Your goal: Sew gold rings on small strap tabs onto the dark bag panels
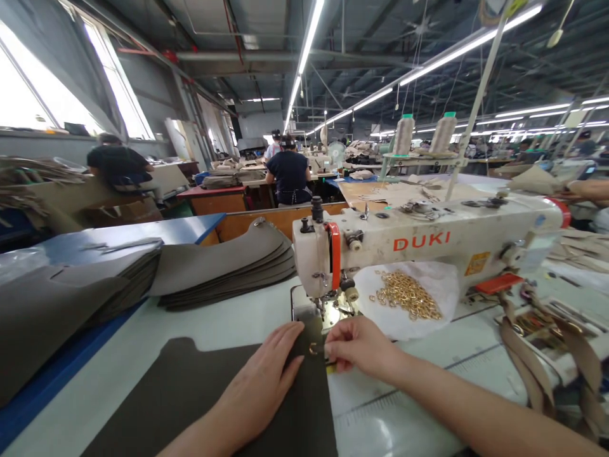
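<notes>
My left hand point(266, 365) lies flat with fingers stretched out on a dark grey panel point(204, 381), just in front of the sewing machine point(314, 254). At the panel's right edge, my right hand point(354, 346) is closed in a pinch on a short dark strap tab point(320, 348). A small gold ring point(313, 348) sits at the tab's left end, over the panel. The far edge of the panel reaches up to the needle area point(328, 311), where the machine's lamp shines. The right fingertips partly hide the tab.
Many gold rings point(409, 295) lie on a white sheet point(380, 317) under the machine arm. Stacked grey panels point(223, 266) rest at the left, with more panels point(71, 304) beside them. Brown straps point(528, 362) hang at the right. Other people point(288, 171) sit farther back.
</notes>
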{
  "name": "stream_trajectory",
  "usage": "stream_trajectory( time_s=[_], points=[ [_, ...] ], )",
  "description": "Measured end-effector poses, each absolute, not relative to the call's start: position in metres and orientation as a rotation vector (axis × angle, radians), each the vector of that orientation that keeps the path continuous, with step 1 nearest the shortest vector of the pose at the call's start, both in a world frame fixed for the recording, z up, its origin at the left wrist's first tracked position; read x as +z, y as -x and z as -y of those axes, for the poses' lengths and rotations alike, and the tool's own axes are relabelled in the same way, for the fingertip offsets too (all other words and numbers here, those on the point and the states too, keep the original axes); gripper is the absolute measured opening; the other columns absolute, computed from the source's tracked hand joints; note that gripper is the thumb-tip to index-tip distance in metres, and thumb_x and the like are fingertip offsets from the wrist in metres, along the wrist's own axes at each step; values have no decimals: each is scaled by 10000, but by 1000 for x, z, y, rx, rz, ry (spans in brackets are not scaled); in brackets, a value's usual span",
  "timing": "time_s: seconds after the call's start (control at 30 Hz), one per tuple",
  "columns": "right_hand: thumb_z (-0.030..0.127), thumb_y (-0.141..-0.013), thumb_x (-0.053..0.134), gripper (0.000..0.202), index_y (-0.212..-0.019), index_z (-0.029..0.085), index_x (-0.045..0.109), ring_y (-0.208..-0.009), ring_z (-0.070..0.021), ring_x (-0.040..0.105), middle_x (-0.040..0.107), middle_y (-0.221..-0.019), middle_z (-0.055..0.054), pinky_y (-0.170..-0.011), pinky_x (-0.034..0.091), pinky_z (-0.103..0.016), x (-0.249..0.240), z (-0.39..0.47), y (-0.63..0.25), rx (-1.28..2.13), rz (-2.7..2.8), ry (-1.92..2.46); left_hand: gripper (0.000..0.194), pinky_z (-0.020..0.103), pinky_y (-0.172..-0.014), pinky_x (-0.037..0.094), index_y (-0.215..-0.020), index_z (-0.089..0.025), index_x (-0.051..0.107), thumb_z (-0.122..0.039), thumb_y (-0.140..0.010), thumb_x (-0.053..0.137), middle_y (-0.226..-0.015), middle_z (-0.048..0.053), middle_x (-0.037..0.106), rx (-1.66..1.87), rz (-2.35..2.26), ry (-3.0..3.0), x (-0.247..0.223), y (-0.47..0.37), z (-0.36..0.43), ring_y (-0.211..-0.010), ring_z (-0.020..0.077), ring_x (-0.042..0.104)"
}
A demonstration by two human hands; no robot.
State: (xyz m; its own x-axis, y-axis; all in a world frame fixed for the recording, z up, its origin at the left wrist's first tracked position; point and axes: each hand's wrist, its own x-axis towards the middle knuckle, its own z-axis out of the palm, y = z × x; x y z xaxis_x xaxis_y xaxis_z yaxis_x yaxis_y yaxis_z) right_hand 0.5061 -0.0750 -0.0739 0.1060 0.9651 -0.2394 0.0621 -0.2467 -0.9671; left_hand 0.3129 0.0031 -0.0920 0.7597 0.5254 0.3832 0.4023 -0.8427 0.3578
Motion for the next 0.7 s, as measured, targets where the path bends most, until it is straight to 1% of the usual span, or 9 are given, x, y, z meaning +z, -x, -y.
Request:
stream_trajectory(
  time_s=[0.13, 0.27, 0.4, 0.5, 0.7],
  points=[
    [121, -689, 610, 129, -582, 164, 551, -345, -59, 517, 571, -455, 59, -369, 370, -138, -73, 55, -502, 1340, 1072, 1571, 381, 423, -987, 467, -1245, -209, 502, -235, -866, 485, -1229, 101, 609, 760, -755, -2742, -98, -310, 5, -1137, 245, 575],
    [115, -702, 609, 188, -541, 167, 526, -320, -75, 526, 569, -424, 47, -332, 364, -141, -69, 47, -501, 1379, 1111, 1635, 295, 403, -963, 489, -1143, -212, 569, -202, -861, 482, -1163, 86, 637, 798, -689, -2750, -90, -314, 9, -1093, 233, 592],
    [121, -714, 609, 224, -518, 173, 514, -315, -89, 534, 565, -404, 38, -317, 374, -147, -67, 44, -502, 1377, 1167, 1684, 211, 326, -853, 536, -968, -193, 628, -154, -881, 440, -946, 66, 679, 853, -547, -2783, -81, -328, 8, -918, 197, 631],
    [119, -729, 592, 227, -519, 170, 520, -328, -98, 551, 580, -414, 24, -326, 397, -153, -65, 42, -503, 1353, 1221, 1716, 240, 304, -769, 539, -844, -185, 630, -132, -896, 401, -814, 50, 665, 878, -495, -2837, -79, -338, 5, -803, 182, 618],
    [85, -741, 568, 211, -543, 153, 548, -334, -105, 552, 600, -436, 7, -339, 415, -166, -67, 36, -506, 1237, 1401, 1768, 253, 295, -686, 513, -737, -188, 596, -127, -884, 400, -740, 39, 628, 875, -495, -2919, -84, -349, 1, -712, 181, 573]
  ],
)
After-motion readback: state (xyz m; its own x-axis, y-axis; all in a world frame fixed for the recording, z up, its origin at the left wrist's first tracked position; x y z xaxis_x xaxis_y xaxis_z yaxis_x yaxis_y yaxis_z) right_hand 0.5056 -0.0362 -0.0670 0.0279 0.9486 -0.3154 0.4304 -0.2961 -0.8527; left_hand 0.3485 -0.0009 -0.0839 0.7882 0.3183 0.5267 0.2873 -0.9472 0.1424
